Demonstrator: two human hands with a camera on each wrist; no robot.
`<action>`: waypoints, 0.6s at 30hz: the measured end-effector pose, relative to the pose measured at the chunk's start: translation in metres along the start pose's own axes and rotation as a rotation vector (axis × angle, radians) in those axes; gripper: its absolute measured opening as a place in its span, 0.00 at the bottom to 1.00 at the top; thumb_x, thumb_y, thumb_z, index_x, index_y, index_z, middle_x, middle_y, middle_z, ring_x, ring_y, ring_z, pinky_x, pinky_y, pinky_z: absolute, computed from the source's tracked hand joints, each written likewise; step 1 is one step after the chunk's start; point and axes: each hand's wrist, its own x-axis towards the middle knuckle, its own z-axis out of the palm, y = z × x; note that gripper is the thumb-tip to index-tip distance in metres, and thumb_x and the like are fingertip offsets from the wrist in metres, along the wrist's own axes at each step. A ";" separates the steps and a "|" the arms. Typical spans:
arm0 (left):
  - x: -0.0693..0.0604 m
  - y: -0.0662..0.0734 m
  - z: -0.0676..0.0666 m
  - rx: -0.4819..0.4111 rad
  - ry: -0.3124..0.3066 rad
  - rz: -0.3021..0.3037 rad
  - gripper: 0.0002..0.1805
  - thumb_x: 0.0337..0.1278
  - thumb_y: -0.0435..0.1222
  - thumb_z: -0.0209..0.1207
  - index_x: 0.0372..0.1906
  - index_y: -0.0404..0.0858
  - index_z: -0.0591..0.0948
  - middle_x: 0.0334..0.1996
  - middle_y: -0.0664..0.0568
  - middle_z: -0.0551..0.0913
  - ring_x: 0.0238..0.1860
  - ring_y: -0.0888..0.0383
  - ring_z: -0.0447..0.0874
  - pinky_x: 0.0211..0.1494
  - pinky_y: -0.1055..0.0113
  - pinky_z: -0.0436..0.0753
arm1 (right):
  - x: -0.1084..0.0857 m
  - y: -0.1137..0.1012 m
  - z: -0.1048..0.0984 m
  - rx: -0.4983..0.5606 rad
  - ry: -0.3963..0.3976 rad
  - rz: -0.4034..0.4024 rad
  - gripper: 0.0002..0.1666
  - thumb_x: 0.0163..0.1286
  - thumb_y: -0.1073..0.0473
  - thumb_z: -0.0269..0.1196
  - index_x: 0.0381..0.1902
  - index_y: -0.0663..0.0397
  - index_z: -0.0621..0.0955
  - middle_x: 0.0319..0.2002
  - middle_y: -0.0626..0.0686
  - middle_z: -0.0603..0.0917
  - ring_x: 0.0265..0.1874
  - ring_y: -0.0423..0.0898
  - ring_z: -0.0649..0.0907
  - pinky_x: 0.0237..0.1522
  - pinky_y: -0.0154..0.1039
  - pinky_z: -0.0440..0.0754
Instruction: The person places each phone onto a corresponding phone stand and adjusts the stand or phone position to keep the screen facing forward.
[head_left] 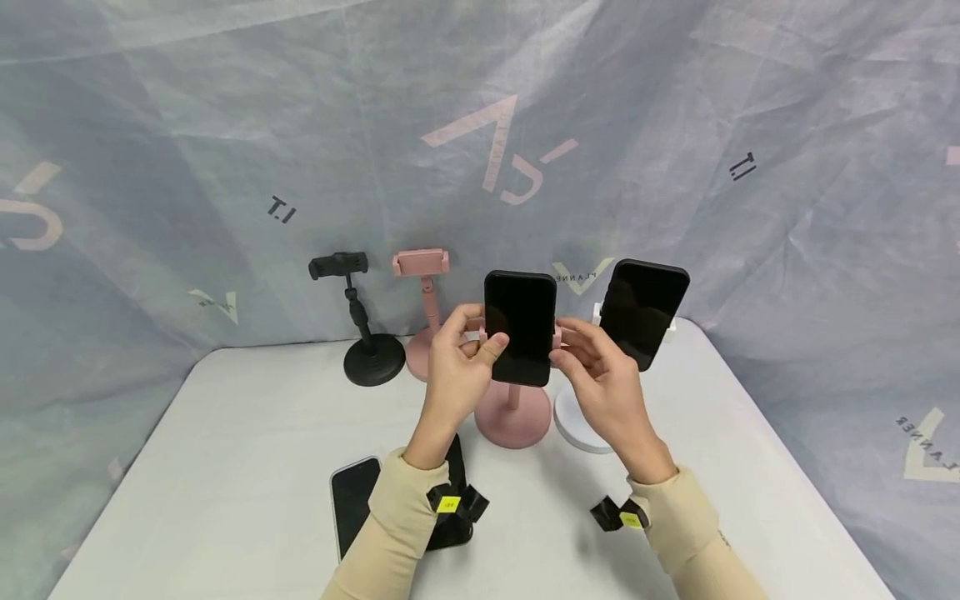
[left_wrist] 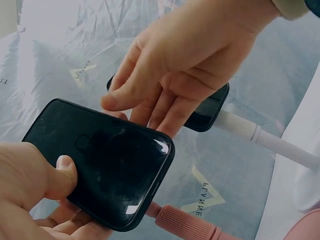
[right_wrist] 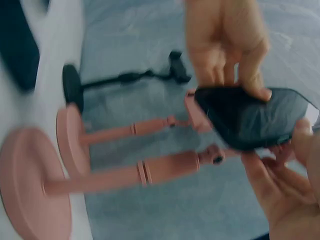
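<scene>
A black smartphone (head_left: pixel 520 329) stands upright in the clamp of a pink phone stand (head_left: pixel 513 414), at the middle of the table. My left hand (head_left: pixel 461 367) holds the phone's left side, thumb on its dark screen and fingers behind at the clamp. At the opposite edge, my right hand (head_left: pixel 606 387) pinches the pink clamp arm, its thumb beside the phone's edge. The fingertips behind the phone are partly hidden. In the right wrist view the phone (right_wrist: pixel 260 117) lies between both hands, above the stand's ridged neck (right_wrist: pixel 172 167).
To the right, a white phone stand (head_left: pixel 577 421) bears another dark phone (head_left: pixel 643 312), tilted. Behind on the left are a black phone stand (head_left: pixel 373 358) and a second pink one (head_left: pixel 422 263). Near the left forearm lie a phone (head_left: pixel 354 500) and another dark one (head_left: pixel 454 533), partly covered.
</scene>
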 end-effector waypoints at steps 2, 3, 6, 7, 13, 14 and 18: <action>-0.001 0.000 0.001 -0.001 0.014 0.004 0.17 0.63 0.32 0.68 0.56 0.38 0.81 0.47 0.43 0.81 0.24 0.63 0.79 0.34 0.74 0.76 | -0.001 -0.002 0.003 0.080 0.030 0.085 0.26 0.68 0.74 0.67 0.64 0.65 0.78 0.50 0.64 0.88 0.45 0.36 0.88 0.45 0.29 0.86; -0.001 -0.001 0.001 -0.005 0.021 0.005 0.17 0.62 0.32 0.68 0.56 0.38 0.81 0.47 0.43 0.82 0.25 0.63 0.80 0.35 0.75 0.77 | -0.001 -0.004 0.004 0.112 0.045 0.118 0.26 0.68 0.73 0.67 0.63 0.65 0.79 0.50 0.65 0.88 0.44 0.35 0.88 0.46 0.30 0.86; -0.002 -0.001 0.002 -0.030 0.032 0.001 0.18 0.62 0.31 0.68 0.56 0.38 0.82 0.47 0.43 0.82 0.29 0.62 0.83 0.38 0.75 0.79 | -0.001 -0.007 0.007 0.171 0.086 0.205 0.24 0.68 0.71 0.68 0.62 0.64 0.80 0.49 0.65 0.88 0.44 0.36 0.89 0.46 0.32 0.87; -0.002 -0.001 0.002 -0.039 0.033 0.000 0.18 0.62 0.31 0.69 0.56 0.38 0.82 0.47 0.43 0.82 0.30 0.62 0.84 0.39 0.75 0.79 | -0.001 -0.008 0.007 0.184 0.097 0.232 0.24 0.68 0.70 0.69 0.61 0.63 0.81 0.49 0.65 0.88 0.43 0.37 0.89 0.47 0.32 0.87; -0.003 -0.002 0.003 -0.070 0.028 -0.005 0.20 0.61 0.30 0.69 0.58 0.39 0.82 0.49 0.43 0.82 0.38 0.62 0.88 0.44 0.76 0.81 | -0.001 -0.012 0.008 0.240 0.132 0.346 0.23 0.68 0.67 0.70 0.60 0.61 0.82 0.47 0.50 0.91 0.42 0.40 0.91 0.47 0.35 0.87; -0.003 -0.002 0.003 -0.073 0.027 -0.003 0.20 0.61 0.30 0.69 0.58 0.39 0.82 0.49 0.43 0.82 0.39 0.61 0.88 0.44 0.76 0.82 | -0.001 -0.012 0.008 0.246 0.136 0.354 0.23 0.68 0.66 0.70 0.60 0.60 0.82 0.47 0.48 0.91 0.42 0.40 0.91 0.47 0.36 0.87; -0.004 -0.002 0.004 -0.079 0.032 0.006 0.21 0.61 0.30 0.69 0.59 0.38 0.82 0.50 0.42 0.82 0.41 0.56 0.90 0.44 0.76 0.82 | 0.000 -0.013 0.009 0.263 0.147 0.377 0.23 0.68 0.66 0.70 0.60 0.59 0.82 0.45 0.43 0.91 0.43 0.39 0.91 0.48 0.35 0.87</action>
